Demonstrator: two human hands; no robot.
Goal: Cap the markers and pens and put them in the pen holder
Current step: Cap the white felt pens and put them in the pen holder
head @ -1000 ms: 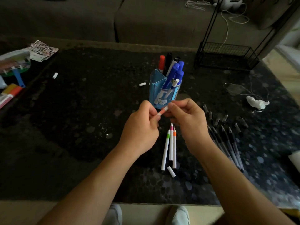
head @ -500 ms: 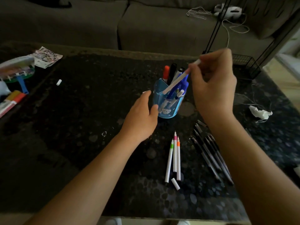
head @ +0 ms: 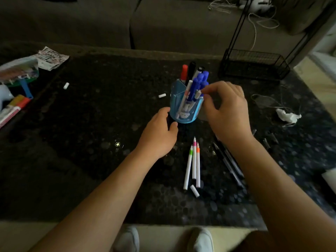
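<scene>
- Head view looks down on a dark speckled desk; a blue pen holder stands upright near its middle.
- Capped red, black and blue markers stand in the holder.
- The left grip sits at 8 o'clock of the holder. Its relaxed fingers touch the lower wall, its thumb lies by the base, and it clasps nothing.
- The right grip is at 3 o'clock of the holder with its fingers curled. The index fingertip meets the top of a white pen standing in the holder. I cannot tell whether the pen is pinched or released.
- Three white pens with green, pink and orange bands lie uncapped, side by side, at 6 o'clock of the holder, tips toward 12.
- A loose white cap lies just beside their lower ends.
- Black pens lie at 5 o'clock, partly under the right forearm.
- A wire rack stands at 1 o'clock, and a crumpled tissue lies at 3 o'clock.
</scene>
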